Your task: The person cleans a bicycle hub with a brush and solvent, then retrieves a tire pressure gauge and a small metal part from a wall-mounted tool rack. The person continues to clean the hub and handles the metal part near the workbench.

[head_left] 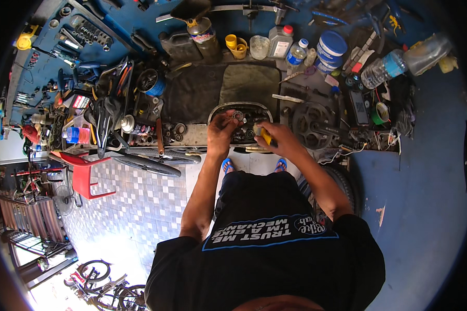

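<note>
My left hand (221, 131) pinches a small round metal ring (237, 115), which looks like a bearing, over the near part of a tray (241, 104). Fingers of my right hand (281, 139) are wrapped round a yellow-handled tool (265, 136); its working end is too small to make out. Dark, greasy metal parts (250, 133) fill the tray between and beneath both hands. Just right of the tray lies a bicycle crankset (312, 124) with a large chainring.
A dark mat (197, 90) covers the middle of the bench. Bottles, a blue-and-white tub (331, 49) and a grey jug (280, 41) line the back. Saddles (106, 116) and tools crowd the left. A red chair (85, 176) and bicycle tyres (150, 161) stand below the bench.
</note>
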